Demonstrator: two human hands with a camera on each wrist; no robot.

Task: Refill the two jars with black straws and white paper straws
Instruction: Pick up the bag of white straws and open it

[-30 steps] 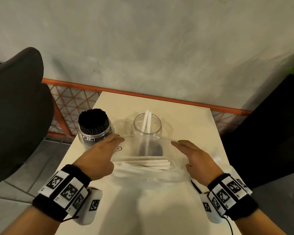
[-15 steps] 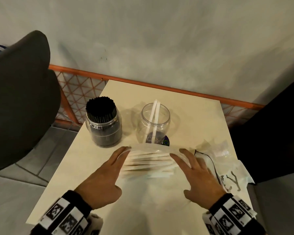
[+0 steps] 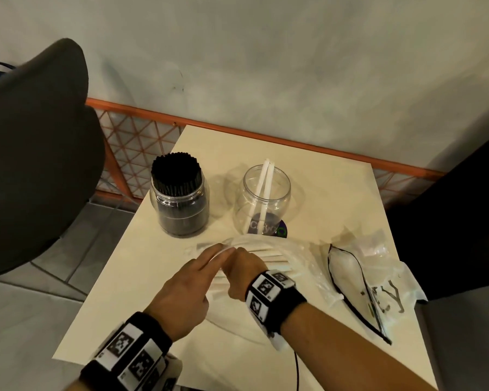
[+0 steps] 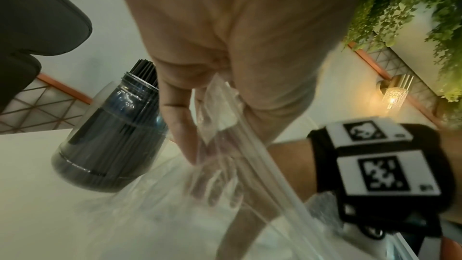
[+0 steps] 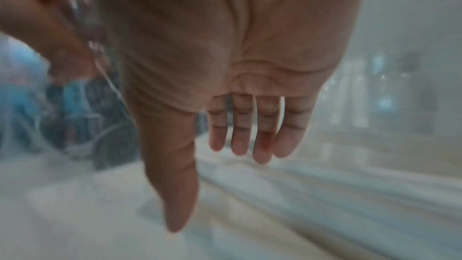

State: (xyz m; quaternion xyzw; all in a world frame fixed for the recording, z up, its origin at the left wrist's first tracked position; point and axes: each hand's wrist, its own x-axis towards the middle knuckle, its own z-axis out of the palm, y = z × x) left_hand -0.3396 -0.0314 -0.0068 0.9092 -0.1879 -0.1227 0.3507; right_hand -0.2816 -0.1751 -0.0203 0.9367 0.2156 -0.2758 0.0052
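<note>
Cream table [image 3: 141, 272]. Clear bag of white paper straws [image 3: 268, 253] lies mid-table, toward the near edge. Jar of black straws [image 3: 180, 200], full, stands near the far-left corner; second jar [image 3: 266, 201], just to its right, holds two white straws. Left hand [image 3: 184, 289] pinches the bag's open edge. Right hand [image 3: 242, 270] reaches into the bag, fingers straight, grasping nothing.

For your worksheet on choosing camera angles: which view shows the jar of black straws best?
The head view: the whole jar of black straws stands upright on the table, its packed top visible. The left wrist view shows it tilted and partly behind the left hand. The right wrist view is too blurred to tell.
</note>
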